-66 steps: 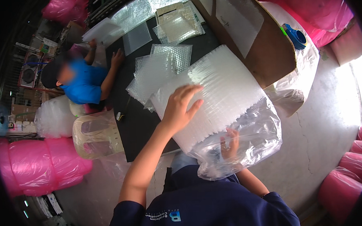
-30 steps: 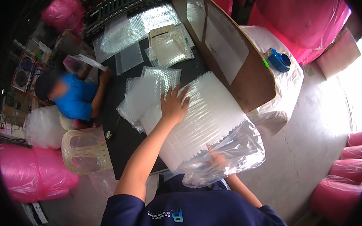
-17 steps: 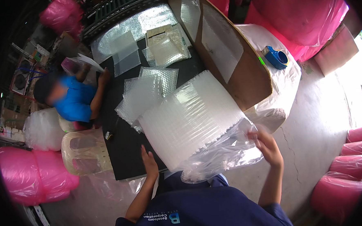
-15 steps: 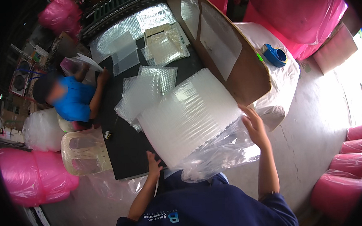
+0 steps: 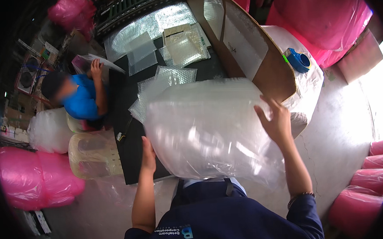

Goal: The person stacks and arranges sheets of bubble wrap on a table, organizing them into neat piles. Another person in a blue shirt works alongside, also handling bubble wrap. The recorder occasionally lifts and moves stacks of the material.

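Observation:
A large bundle of translucent plastic sheets in a loose clear plastic bag (image 5: 209,127) lies tilted at the table's near edge, somewhat blurred. My left hand (image 5: 148,155) is at its left side, fingers stretched and pointing up, palm toward the bundle. On the opposite side, my right hand (image 5: 278,121) has its fingers spread by the upper right corner of the bag; whether it presses on the film is hard to tell. Just beyond the bundle lie loose bubble wrap pouches (image 5: 174,76), partly covered by it.
The black table (image 5: 131,161) carries more bubble wrap sheets (image 5: 142,53) farther back. A tall cardboard panel (image 5: 280,80) bounds its right side, with a blue tape dispenser (image 5: 299,61) beyond. A co-worker in a blue shirt (image 5: 84,99) handles sheets at left, near a plastic chair (image 5: 93,155).
The clear bag's film now covers the sheet stack, whose ridged top was exposed before. Both my hands have moved up along its sides. The co-worker's arm has lifted.

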Action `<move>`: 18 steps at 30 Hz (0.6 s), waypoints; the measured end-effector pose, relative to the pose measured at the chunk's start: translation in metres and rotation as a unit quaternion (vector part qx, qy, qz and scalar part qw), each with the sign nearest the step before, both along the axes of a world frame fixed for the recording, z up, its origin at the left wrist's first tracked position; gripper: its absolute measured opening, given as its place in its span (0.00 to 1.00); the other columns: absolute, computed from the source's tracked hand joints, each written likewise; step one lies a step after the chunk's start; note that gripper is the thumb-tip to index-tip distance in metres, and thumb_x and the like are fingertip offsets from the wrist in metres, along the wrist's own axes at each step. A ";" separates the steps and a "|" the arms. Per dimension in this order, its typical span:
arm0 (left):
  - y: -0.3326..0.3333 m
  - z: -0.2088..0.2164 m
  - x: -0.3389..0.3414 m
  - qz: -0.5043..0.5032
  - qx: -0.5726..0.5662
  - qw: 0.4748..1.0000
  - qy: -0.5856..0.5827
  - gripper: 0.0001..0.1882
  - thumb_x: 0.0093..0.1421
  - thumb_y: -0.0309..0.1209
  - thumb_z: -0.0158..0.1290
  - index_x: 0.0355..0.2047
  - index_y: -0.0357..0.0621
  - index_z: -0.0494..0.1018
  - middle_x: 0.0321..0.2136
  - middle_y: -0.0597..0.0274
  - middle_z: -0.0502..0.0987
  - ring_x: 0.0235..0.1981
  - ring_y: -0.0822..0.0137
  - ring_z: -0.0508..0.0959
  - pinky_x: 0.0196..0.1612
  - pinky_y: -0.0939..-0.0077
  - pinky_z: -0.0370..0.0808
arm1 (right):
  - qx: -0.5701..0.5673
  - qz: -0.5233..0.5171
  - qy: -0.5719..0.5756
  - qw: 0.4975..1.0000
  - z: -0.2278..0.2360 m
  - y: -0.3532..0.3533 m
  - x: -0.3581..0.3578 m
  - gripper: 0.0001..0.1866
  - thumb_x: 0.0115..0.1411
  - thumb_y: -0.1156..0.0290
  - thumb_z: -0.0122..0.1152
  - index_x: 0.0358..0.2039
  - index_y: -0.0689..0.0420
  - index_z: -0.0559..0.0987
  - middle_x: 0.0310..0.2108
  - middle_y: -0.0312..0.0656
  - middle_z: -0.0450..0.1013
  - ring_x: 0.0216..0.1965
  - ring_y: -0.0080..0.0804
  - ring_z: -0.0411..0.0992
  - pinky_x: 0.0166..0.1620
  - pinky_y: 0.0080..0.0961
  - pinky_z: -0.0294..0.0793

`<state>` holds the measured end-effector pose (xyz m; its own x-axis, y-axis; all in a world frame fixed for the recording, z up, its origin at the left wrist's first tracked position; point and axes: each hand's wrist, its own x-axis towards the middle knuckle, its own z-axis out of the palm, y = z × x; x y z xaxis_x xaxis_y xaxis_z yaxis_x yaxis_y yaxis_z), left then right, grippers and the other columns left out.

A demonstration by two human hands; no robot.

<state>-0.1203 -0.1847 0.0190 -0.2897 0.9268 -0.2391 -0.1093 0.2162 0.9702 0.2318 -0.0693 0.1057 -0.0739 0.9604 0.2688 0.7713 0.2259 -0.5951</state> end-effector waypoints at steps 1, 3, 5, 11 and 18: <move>0.005 0.029 -0.003 -0.029 0.008 1.000 0.006 0.45 0.55 0.68 0.26 0.63 0.48 0.47 0.56 0.56 0.63 0.55 0.64 0.64 0.58 0.68 0.55 | 0.081 0.023 -0.055 0.995 -0.004 0.012 0.003 0.20 0.51 0.57 0.61 0.37 0.61 0.76 0.30 0.53 0.73 0.31 0.48 0.73 0.35 0.36 0.72; 0.018 0.049 -0.021 -0.083 0.050 0.993 -0.061 0.44 0.56 0.66 0.28 0.63 0.50 0.45 0.58 0.57 0.59 0.58 0.63 0.60 0.60 0.67 0.52 | -0.031 0.001 -0.125 0.992 -0.027 0.033 0.003 0.23 0.52 0.54 0.58 0.39 0.61 0.74 0.29 0.53 0.73 0.30 0.48 0.73 0.35 0.37 0.72; 0.032 0.034 -0.016 -0.071 0.056 0.994 -0.060 0.42 0.57 0.64 0.31 0.63 0.49 0.44 0.60 0.56 0.54 0.60 0.60 0.57 0.61 0.66 0.49 | -0.159 -0.060 -0.201 0.965 -0.086 0.058 0.006 0.25 0.55 0.50 0.54 0.42 0.59 0.72 0.29 0.54 0.73 0.32 0.48 0.74 0.36 0.39 0.72; 0.002 -0.026 0.048 0.212 -0.145 0.901 -0.350 0.39 0.58 0.61 0.33 0.62 0.51 0.49 0.62 0.62 0.52 0.61 0.57 0.54 0.60 0.60 0.54 | -0.147 -0.039 -0.063 0.986 -0.106 0.053 -0.012 0.22 0.57 0.51 0.52 0.45 0.53 0.69 0.34 0.54 0.72 0.35 0.51 0.72 0.35 0.41 0.71; -0.019 -0.059 0.009 0.100 -0.021 0.944 -0.314 0.35 0.60 0.58 0.31 0.62 0.51 0.50 0.61 0.60 0.53 0.61 0.60 0.53 0.61 0.58 0.50 | -0.556 0.261 -0.079 0.786 -0.030 0.051 0.012 0.20 0.60 0.52 0.47 0.38 0.57 0.75 0.21 0.39 0.71 0.20 0.21 0.67 0.22 0.24 0.64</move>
<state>-0.1109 -0.2041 -0.0399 -0.2474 0.8542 -0.4574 -0.7029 0.1667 0.6915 0.2437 -0.0184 0.0753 -0.4830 0.4237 -0.7663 0.8303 -0.0563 -0.5545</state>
